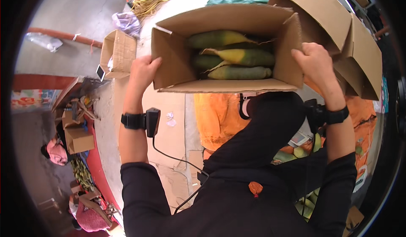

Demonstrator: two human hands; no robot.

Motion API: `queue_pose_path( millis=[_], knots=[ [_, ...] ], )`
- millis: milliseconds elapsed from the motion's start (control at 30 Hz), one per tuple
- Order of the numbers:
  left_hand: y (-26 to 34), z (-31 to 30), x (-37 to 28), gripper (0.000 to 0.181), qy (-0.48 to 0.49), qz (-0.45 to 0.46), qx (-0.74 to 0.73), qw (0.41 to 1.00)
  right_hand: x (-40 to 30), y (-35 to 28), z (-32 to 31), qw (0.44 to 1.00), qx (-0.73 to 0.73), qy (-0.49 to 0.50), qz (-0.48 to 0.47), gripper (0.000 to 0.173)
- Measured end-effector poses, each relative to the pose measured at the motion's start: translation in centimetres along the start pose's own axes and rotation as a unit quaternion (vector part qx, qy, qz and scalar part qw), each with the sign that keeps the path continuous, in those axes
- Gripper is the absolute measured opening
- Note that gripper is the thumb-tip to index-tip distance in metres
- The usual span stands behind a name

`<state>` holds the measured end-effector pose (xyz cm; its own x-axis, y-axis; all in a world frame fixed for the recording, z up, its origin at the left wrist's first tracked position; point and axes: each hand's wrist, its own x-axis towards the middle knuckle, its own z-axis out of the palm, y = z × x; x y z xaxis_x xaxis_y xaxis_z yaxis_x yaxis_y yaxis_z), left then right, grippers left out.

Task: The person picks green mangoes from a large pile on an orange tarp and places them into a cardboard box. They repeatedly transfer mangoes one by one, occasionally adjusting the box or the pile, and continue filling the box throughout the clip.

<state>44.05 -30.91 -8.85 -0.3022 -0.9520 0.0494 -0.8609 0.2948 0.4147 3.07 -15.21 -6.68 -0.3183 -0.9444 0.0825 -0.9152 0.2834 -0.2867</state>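
An open cardboard box [228, 86] is held up before me, its long side toward my body. Inside lie several green radishes [253, 57] with yellowish root ends, stacked on their sides. My left hand [144, 70] grips the upper edge of the box's left end, the thumb over the rim. Across from it, my right hand [312, 61] clasps the edge of the right end in the same way. Shadow hides the bottom of the box.
To the right stand larger empty cardboard boxes [364, 62]. An orange sack [215, 119] lies below; radishes [285, 156] show beside my legs. A smaller carton [122, 54], a plastic bag [127, 23] and yellow rope [150, 2] are at upper left. Two people work at far left.
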Motion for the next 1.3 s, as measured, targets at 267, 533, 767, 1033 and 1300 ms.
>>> queue_pose_path(
  millis=[267,533,767,1033,1300],
  knots=[
    [-16.5,-6.1,-15.5,0.039,0.004,-0.158,0.133,0.978,-4.7,-15.7,11.2,0.983,0.056,-0.152,-0.085,0.028],
    [-25.2,-9.6,-35.8,0.037,-0.085,-0.324,0.277,0.901,-18.5,-25.5,20.0,0.907,0.146,-0.358,-0.170,0.021],
    [-28.2,-4.5,-51.8,0.037,-0.118,-0.493,0.236,0.829,-20.4,-28.5,19.2,0.799,0.160,-0.491,-0.309,0.033],
    [-28.9,-2.7,-52.2,0.036,-0.021,-0.518,0.246,0.819,-9.5,-18.3,11.1,0.932,0.243,-0.207,-0.169,0.036],
    [-33.3,-3.4,-55.4,0.026,-0.181,-0.453,0.352,0.799,-6.9,2.7,2.2,0.941,0.331,0.040,0.062,0.029]
  ],
)
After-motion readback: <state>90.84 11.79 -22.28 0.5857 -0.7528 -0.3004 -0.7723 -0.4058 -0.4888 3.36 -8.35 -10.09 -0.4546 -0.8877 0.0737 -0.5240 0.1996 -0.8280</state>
